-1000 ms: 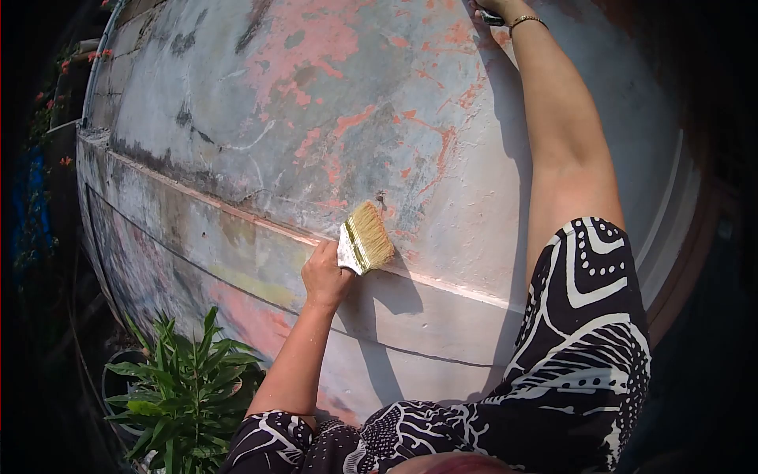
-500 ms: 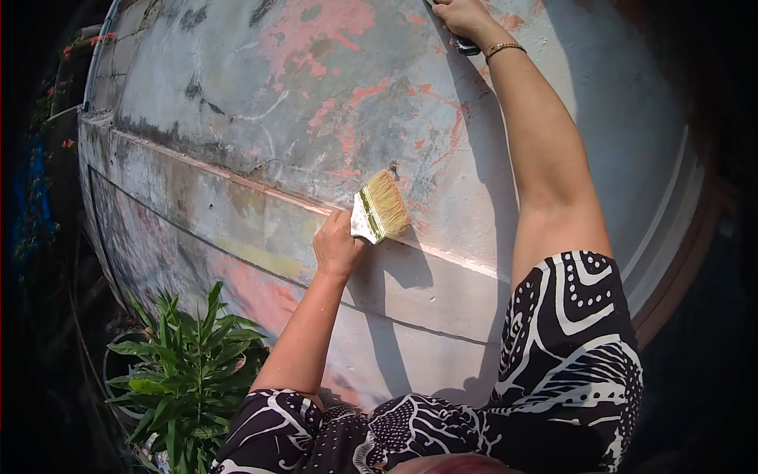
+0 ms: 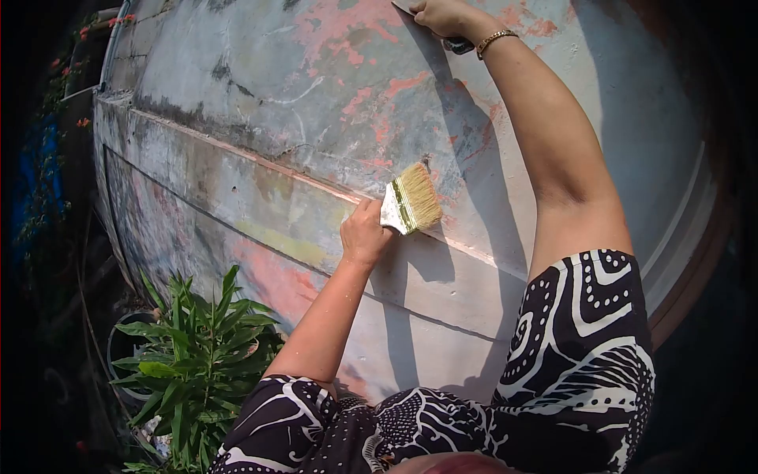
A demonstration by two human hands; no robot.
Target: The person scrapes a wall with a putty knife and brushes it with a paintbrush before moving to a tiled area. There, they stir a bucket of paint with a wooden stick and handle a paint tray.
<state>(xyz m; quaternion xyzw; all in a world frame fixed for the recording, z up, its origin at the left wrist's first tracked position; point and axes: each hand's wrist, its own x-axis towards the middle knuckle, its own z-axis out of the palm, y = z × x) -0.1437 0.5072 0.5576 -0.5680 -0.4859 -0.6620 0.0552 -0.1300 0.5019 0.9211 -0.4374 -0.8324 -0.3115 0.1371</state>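
Observation:
My left hand point(image 3: 365, 233) is closed round the handle of a wide paintbrush point(image 3: 410, 201), its pale bristles pointing up and to the right. The brush is held in front of the wall's narrow ledge point(image 3: 316, 183) and casts a shadow below it. Higher up, my right hand point(image 3: 448, 17) grips a scraper point(image 3: 404, 6) against the wall point(image 3: 260, 71). Its flat blade shows at the top edge and the dark handle end point(image 3: 458, 46) sticks out below my palm. Around the blade the wall has pink patches point(image 3: 347, 28) among worn grey paint.
A leafy potted plant point(image 3: 201, 355) stands at the lower left, close to the wall's foot. Red flowers point(image 3: 83, 122) and a blue sheet point(image 3: 39, 182) show at the far left. Pale curved mouldings point(image 3: 671, 229) edge the wall on the right.
The view has shifted, so the wall and plant sit further right. My right hand has moved a little left along the wall with the scraper. My left hand still holds the paintbrush.

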